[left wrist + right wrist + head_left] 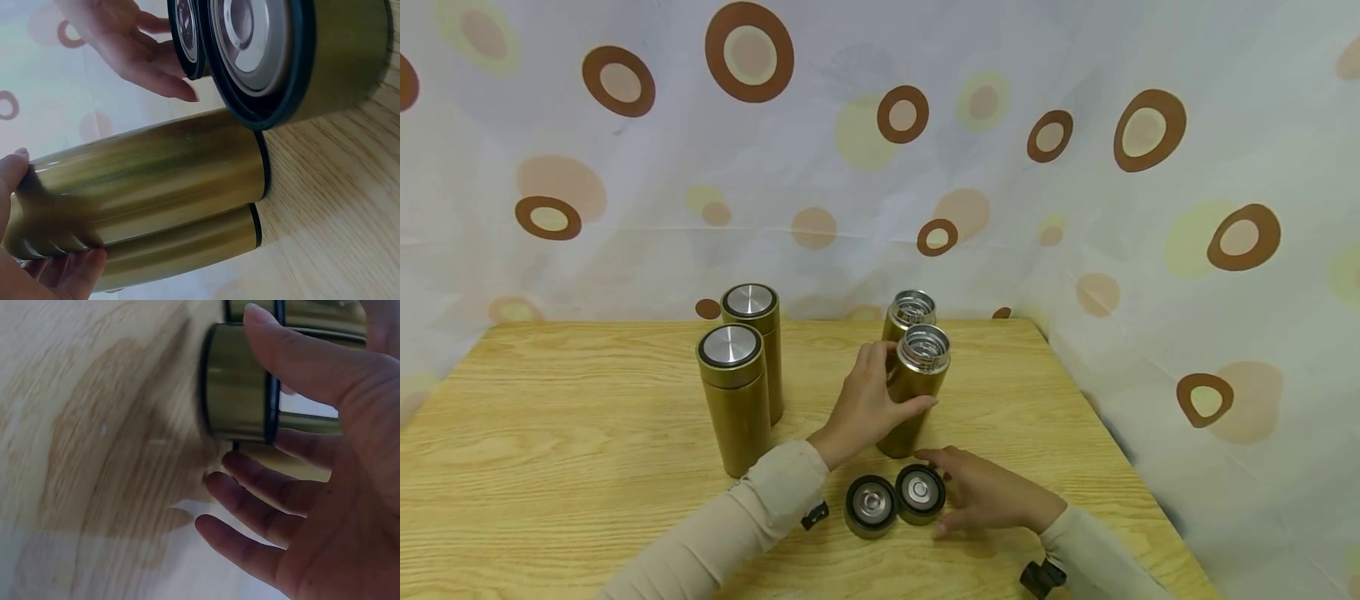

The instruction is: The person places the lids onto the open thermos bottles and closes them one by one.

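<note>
My left hand (867,400) grips a gold thermos bottle (917,385) with no lid on it, thumb in front and fingers round the far side. Its steel mouth faces up, and the bottle leans slightly. Two gold lids lie inner side up just in front of it, the left lid (871,505) beside the right lid (921,493). Around the right lid my right hand (992,493) reaches with thumb and fingers spread. In the right wrist view its thumb overlaps the lid's side (237,387), while the other fingers stay extended.
Directly behind the gripped bottle stands another lidless bottle (913,308). To the left are two lidded gold bottles, a front one (739,417) and a rear one (751,302). A patterned sheet (835,183) rises behind the wooden table (550,417).
</note>
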{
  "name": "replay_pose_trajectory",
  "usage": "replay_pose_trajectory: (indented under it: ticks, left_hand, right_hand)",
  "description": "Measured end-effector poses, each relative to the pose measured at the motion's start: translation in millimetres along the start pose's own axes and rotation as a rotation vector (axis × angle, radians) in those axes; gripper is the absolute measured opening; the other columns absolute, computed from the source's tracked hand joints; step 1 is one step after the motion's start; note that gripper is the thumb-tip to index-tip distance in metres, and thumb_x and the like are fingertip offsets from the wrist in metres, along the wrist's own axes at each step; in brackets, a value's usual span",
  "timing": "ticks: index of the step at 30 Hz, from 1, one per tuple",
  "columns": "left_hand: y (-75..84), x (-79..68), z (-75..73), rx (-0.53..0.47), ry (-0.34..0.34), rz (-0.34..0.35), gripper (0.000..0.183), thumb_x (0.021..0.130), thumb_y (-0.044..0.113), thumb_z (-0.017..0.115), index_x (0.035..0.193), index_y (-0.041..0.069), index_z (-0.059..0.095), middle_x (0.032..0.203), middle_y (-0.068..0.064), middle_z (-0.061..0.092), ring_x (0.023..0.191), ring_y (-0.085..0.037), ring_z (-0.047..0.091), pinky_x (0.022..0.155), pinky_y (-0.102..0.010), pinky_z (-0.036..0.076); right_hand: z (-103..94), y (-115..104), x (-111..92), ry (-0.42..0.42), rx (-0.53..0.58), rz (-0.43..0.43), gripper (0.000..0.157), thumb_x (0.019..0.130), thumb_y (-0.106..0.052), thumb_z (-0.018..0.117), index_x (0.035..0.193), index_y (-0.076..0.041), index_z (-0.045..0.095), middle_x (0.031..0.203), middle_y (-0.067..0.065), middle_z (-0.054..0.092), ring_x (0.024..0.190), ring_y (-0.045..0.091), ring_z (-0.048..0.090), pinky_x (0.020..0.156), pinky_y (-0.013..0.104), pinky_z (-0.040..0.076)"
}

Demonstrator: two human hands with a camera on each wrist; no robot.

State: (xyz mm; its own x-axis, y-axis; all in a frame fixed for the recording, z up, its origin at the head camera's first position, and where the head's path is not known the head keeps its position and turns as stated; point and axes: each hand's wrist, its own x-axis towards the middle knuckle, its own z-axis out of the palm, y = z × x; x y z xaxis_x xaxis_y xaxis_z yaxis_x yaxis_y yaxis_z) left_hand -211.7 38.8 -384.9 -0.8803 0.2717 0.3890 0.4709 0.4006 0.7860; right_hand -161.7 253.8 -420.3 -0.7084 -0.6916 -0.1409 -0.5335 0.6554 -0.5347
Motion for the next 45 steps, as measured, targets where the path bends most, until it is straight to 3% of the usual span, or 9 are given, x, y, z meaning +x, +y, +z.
replay_pose_trajectory:
  ticks: [7,18,20,27,33,36,40,45]
  left_hand:
    - [0.5,-0.3,1.2,0.005,-0.004,-0.009,0.074,0.078,0.037,0.08,0.131,0.006,0.04,0.122,-0.011,0.043,0.118,-0.025,0.052,0.097,-0.038,0.048]
    - [0.8,0.0,0.8,0.031,0.001,0.017,0.074,0.078,0.035,0.081,0.131,0.004,0.04,0.12,-0.012,0.043,0.115,-0.026,0.052,0.096,-0.04,0.048]
    - [1.0,0.1,1.0,0.03,-0.002,0.017,0.074,0.078,0.035,0.081,0.131,0.004,0.04,0.12,-0.012,0.043,0.115,-0.026,0.052,0.096,-0.04,0.047]
    - [-0.3,-0.1,0.8,0.034,0.0,0.003,0.075,0.078,0.038,0.08,0.131,0.005,0.039,0.122,-0.011,0.043,0.116,-0.026,0.052,0.096,-0.041,0.047]
    - [-1.2,-0.8,0.4,0.035,-0.002,0.002,0.076,0.078,0.039,0.08,0.131,0.005,0.038,0.122,-0.012,0.043,0.116,-0.026,0.053,0.097,-0.041,0.047]
    - [-1.0,-1.6,0.0,0.034,0.001,0.007,0.075,0.078,0.038,0.08,0.131,0.006,0.038,0.122,-0.012,0.043,0.115,-0.026,0.053,0.096,-0.04,0.047]
    - [-1.1,-2.1,0.1,0.04,0.003,0.006,0.074,0.078,0.038,0.08,0.131,0.006,0.039,0.12,-0.011,0.043,0.113,-0.026,0.053,0.095,-0.04,0.048]
    - [-0.8,-1.2,0.0,0.038,-0.004,0.016,0.075,0.079,0.038,0.079,0.133,0.006,0.038,0.12,-0.011,0.043,0.113,-0.025,0.053,0.095,-0.039,0.048]
  right_hand:
    - [6.3,0,11,0.008,-0.105,-0.041,0.077,0.075,-0.044,0.081,0.134,-0.008,0.048,0.119,0.0,0.054,0.104,0.013,0.054,0.089,0.035,0.05]
    - [10.5,5,8,0.067,-0.086,-0.034,0.07,0.074,-0.041,0.082,0.127,-0.008,0.051,0.119,-0.001,0.057,0.107,0.014,0.055,0.093,0.036,0.048]
    - [9.7,5,4,0.074,-0.029,-0.01,0.069,0.074,-0.04,0.082,0.127,-0.009,0.05,0.118,-0.002,0.059,0.107,0.012,0.056,0.092,0.033,0.048]
    - [-1.6,3,-10,0.139,0.324,0.083,0.066,0.079,-0.027,0.08,0.132,-0.01,0.045,0.121,0.007,0.057,0.099,0.016,0.059,0.069,0.027,0.054]
    - [-11.5,-5,-20,0.273,0.687,0.117,0.062,0.085,-0.011,0.073,0.137,-0.006,0.04,0.131,0.013,0.047,0.112,0.024,0.054,0.084,0.029,0.052]
    - [-19.1,-10,-24,0.325,0.841,0.05,0.055,0.09,-0.006,0.065,0.138,-0.004,0.038,0.131,0.009,0.048,0.111,0.017,0.054,0.086,0.026,0.05]
    - [-33.8,-18,-29,0.345,1.01,-0.124,0.041,0.099,-0.007,0.049,0.138,-0.009,0.04,0.127,0.003,0.052,0.103,0.01,0.055,0.082,0.025,0.05]
    - [-54.8,-27,-30,0.363,1.085,-0.3,0.036,0.104,-0.014,0.037,0.14,-0.012,0.041,0.13,0.002,0.054,0.116,0.014,0.055,0.091,0.029,0.049]
